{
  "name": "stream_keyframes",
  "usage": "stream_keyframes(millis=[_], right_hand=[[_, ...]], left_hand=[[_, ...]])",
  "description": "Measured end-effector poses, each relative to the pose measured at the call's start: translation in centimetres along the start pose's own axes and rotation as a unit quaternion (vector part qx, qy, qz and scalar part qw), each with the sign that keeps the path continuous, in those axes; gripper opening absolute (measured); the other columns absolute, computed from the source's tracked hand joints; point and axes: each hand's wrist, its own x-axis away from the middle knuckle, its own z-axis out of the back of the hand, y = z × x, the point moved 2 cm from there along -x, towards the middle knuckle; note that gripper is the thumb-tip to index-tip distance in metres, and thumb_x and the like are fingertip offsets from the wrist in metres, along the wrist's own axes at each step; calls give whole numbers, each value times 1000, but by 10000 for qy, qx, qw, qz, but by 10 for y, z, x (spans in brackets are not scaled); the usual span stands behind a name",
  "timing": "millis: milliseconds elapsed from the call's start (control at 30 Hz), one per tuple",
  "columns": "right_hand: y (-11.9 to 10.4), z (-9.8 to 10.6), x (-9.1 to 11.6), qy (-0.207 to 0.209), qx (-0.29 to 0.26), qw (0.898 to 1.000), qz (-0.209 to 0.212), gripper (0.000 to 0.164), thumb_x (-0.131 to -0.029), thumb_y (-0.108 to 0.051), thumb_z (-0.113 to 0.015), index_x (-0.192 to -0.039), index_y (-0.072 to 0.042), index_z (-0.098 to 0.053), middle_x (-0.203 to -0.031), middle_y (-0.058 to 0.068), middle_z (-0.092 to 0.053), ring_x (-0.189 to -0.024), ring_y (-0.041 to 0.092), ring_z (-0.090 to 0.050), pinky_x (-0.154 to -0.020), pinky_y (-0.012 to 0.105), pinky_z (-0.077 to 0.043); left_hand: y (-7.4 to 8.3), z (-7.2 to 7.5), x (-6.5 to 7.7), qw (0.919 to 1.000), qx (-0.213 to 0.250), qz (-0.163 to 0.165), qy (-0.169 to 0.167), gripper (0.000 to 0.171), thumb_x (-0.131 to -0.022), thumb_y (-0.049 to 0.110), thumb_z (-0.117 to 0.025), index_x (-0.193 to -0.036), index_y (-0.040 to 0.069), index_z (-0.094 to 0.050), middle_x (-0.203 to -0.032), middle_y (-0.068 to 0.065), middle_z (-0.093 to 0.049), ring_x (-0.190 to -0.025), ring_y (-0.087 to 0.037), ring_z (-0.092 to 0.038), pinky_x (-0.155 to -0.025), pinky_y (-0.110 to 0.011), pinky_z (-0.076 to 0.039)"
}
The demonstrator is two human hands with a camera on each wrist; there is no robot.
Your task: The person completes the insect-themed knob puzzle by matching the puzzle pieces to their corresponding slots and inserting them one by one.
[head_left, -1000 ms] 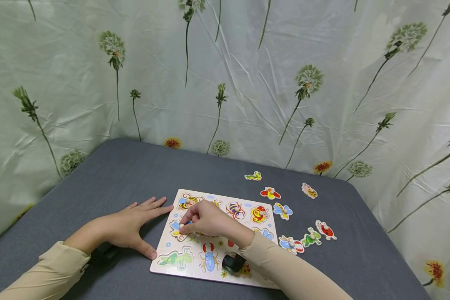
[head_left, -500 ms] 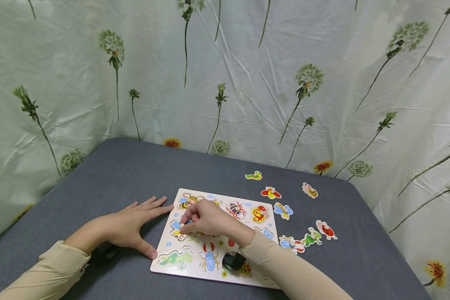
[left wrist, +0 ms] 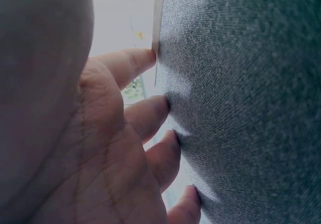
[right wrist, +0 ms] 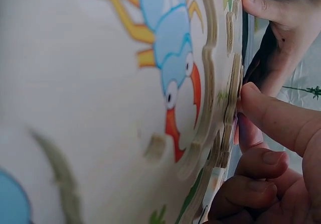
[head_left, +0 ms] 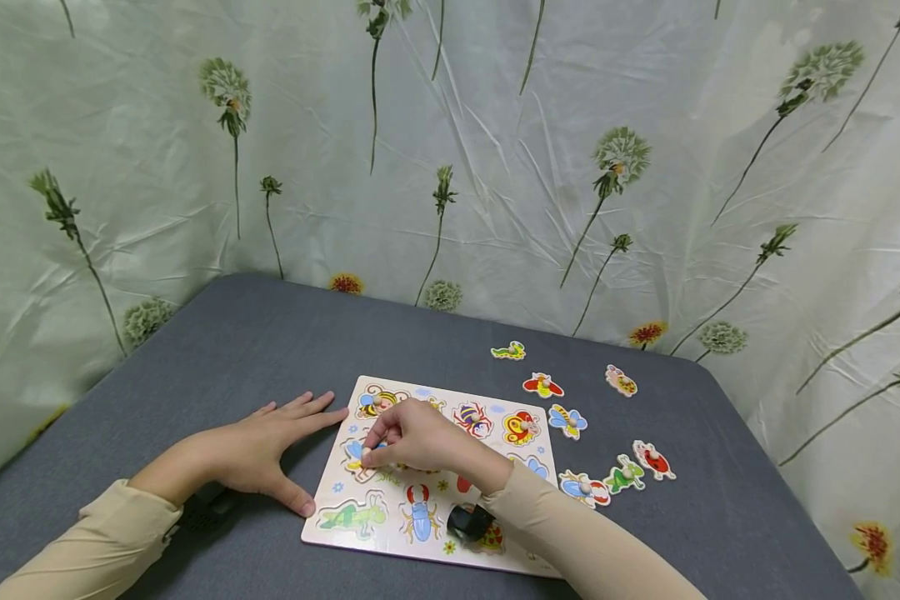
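Observation:
My right hand (head_left: 420, 437) pinches the knob of a blue-winged insect puzzle piece (head_left: 354, 455) between thumb and forefinger. The piece lies over the middle-left part of the pale wooden puzzle board (head_left: 390, 547); the hand hides much of it, so whether it sits flush I cannot tell. My left hand (head_left: 251, 454) lies with fingers spread at the board's left side, thumb and forefinger touching the edge. In the left wrist view, fingertips (left wrist: 161, 103) touch the grey cloth. A bee piece (head_left: 378, 402), a spider piece (head_left: 472, 421) and a butterfly piece (head_left: 522, 428) sit along the board's far row.
Right of the board lie several loose pieces, including a caterpillar (head_left: 508, 351), a ladybug (head_left: 653, 460), a grasshopper (head_left: 626, 473) and a blue beetle (head_left: 585, 489). Printed recesses show a green grasshopper (head_left: 352, 516) and a stag beetle (head_left: 420, 514). A floral curtain (head_left: 525, 200) hangs behind.

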Motion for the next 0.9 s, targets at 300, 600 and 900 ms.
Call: stream_keyframes(millis=[300, 600, 900], right_hand=[[-1, -1, -2, 42, 168, 9998, 52, 7, -94, -17, -85, -90, -15, -80, -54, -8, -46, -49, 5, -35, -52, 19, -28], [-3, -1, -6, 92, 313, 9995, 17, 7, -93, -18, -86, -89, -15, -81, -53, -9, -45, -49, 5, -36, -53, 20, -30], [-2, -2, -7, 25, 258, 9996, -78, 6, -93, -17, -86, -91, -13, -82, -54, -8, -46, -49, 5, -36, -51, 19, -29]], left_hand=[[0, -1, 0, 10000, 39, -37, 16, 123, -72, 67, -91, -170, 21, -34, -178, -23, -21, -161, -59, -16, -119, -86, -13], [-1, -1, -2, 10000, 1, -41, 30, 124, -71, 68, -91, -170, 21, -34, -179, -22, -21, -162, -58, -16, -120, -86, -12], [-5, -2, -3, 10000, 12, -15, 19, 124, -70, 68, -91, -170, 22, -34, -178, -23, -21, -162, -58, -16, -120, -85, -12]])
